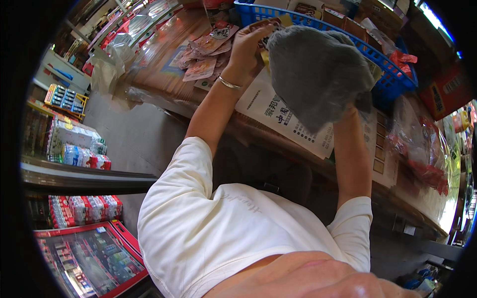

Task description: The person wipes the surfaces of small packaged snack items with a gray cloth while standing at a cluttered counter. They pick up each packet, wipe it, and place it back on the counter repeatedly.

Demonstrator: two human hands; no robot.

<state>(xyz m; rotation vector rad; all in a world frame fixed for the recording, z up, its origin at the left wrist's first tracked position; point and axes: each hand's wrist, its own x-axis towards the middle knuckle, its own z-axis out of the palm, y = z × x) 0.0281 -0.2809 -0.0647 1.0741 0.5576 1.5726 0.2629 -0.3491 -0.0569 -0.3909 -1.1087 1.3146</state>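
My left hand [246, 46], with a metal bangle at its wrist, grips a brown and yellow packet [265, 31] at the near side of a blue plastic basket. A bunched grey cloth [316, 70] hangs from my right hand, touching or very close to the packet's right side. The cloth covers my right fingers, so only the wrist and forearm show. Beneath both arms a printed paper sheet [287, 115] lies on the table. Left of my left hand sits a loose pile of pink snack packets [205, 56].
The blue plastic basket [387, 70] holds boxes and packets along the table's back. Clear and red plastic bags [417, 145] lie at the right. A clear plastic bag [111, 70] hangs at the table's left end. Shrink-wrapped bottle packs [89, 206] and a glass-topped red cooler [93, 257] stand left.
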